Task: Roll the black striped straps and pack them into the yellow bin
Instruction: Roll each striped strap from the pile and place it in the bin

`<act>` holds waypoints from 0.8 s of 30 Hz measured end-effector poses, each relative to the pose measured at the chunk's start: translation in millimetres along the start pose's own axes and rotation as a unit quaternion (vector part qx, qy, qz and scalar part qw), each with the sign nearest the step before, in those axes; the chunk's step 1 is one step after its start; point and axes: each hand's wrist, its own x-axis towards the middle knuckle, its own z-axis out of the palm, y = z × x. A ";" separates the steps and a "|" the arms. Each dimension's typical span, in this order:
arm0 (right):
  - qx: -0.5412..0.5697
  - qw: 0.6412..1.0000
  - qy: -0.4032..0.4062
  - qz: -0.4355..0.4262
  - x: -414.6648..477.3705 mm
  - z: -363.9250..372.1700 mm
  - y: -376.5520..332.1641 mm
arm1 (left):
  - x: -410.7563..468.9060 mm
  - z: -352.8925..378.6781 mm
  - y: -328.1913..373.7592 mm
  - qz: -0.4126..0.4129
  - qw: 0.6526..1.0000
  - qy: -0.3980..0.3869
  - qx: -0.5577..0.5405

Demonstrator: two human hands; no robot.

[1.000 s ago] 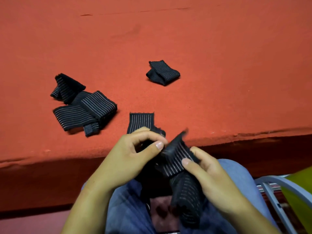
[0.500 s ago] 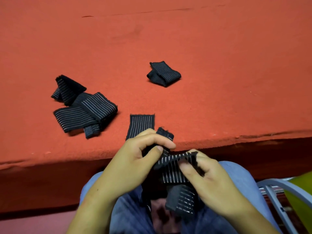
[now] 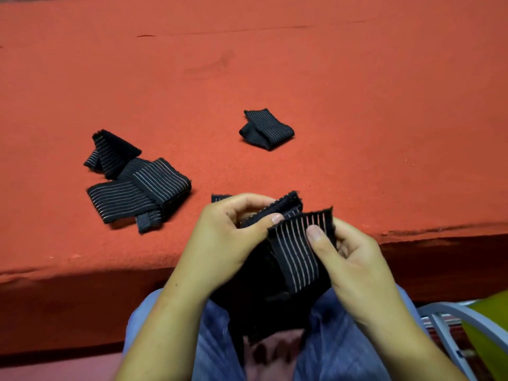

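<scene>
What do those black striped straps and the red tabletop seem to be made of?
The held strap looks like woven elastic fabric, matte: fine pale ribs, fuzzy cut edge, limp folds. The red surface looks like felt or short-pile carpet: fuzzy, dull, no glare.

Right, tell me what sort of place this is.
Probably a hand-packing bench in a small workshop, though little of the room shows. A table covered in red felt carries loose striped straps, and a yellow bin sits at the right beside a metal frame.

Bare forearms point(image 3: 176, 320) — faded blue denim jeans point(image 3: 338, 350)
</scene>
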 end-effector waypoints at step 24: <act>0.047 0.998 -0.032 -0.002 0.2 14.9 -12.2 | -8.4 11.8 -3.5 -0.071 0.992 -0.083 -0.061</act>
